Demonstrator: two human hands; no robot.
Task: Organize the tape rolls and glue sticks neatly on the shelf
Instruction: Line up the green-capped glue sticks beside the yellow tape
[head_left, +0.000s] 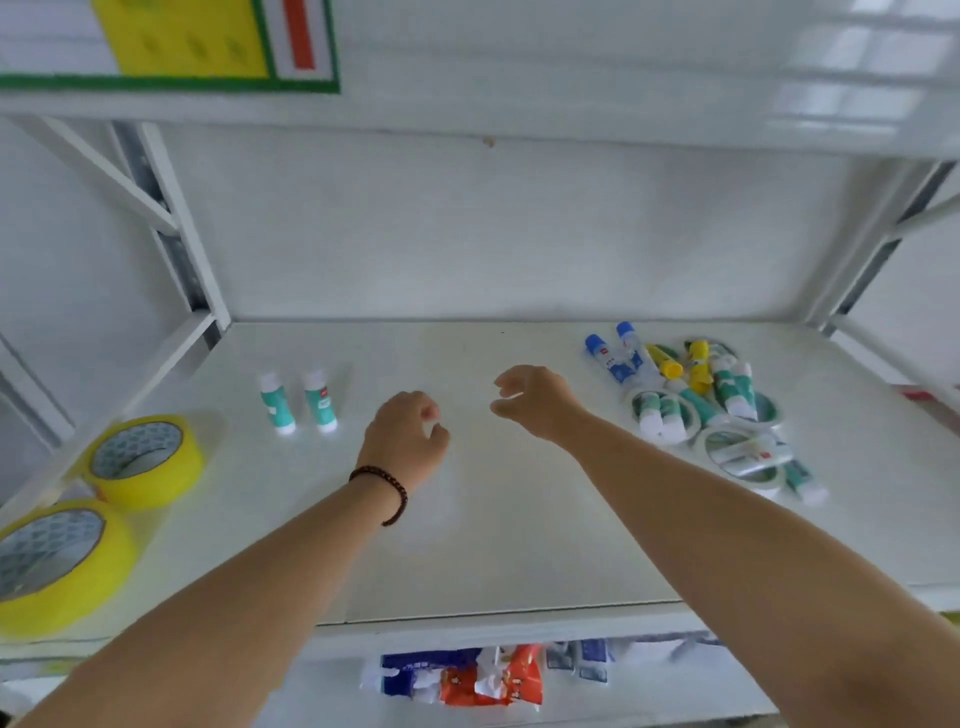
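Two teal-and-white glue sticks stand upright side by side at the left middle of the white shelf. Two yellow tape rolls lie flat at the left edge, one behind the other. At the right lies a jumbled pile of glue sticks, blue-capped and yellow glue bottles and several clear tape rolls. My left hand hovers over the shelf's middle, fingers loosely curled, holding nothing. My right hand hangs beside it, fingers apart and empty.
The upper shelf board overhangs close above, with a yellow and green sign on it. Slanted white uprights frame both sides. Coloured packets lie on the lower shelf below the front edge.
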